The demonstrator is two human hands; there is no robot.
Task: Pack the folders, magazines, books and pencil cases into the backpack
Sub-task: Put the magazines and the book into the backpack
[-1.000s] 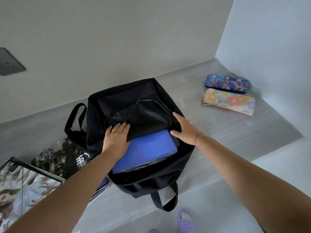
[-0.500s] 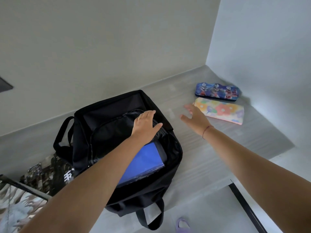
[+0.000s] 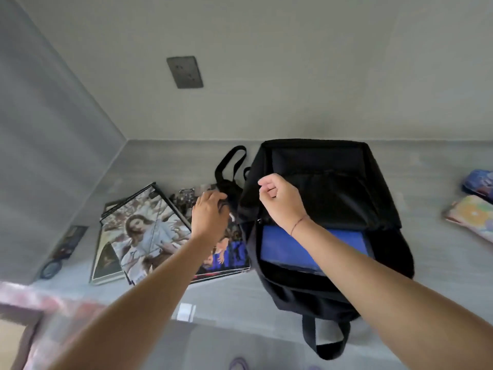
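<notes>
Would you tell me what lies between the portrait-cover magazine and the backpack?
Head view: a dark-covered magazine lies there, with the left hand over it.

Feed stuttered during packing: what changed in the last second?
The left hand left the backpack and reached left over the magazines. The right hand pulled back from toward the pencil cases to the backpack's flap, fingers curled. Blue folder stays inside; pencil cases unmoved.

A: Where are we?
B: In a home, we'd say, at a study nook: plain walls (image 3: 293, 62) meet round a grey ledge (image 3: 165, 161).
A: What else tells us so?
B: A socket (image 3: 185, 72) at eleven o'clock, magazines (image 3: 144, 231) at nine, a purple slipper (image 3: 238, 363) at six.
</notes>
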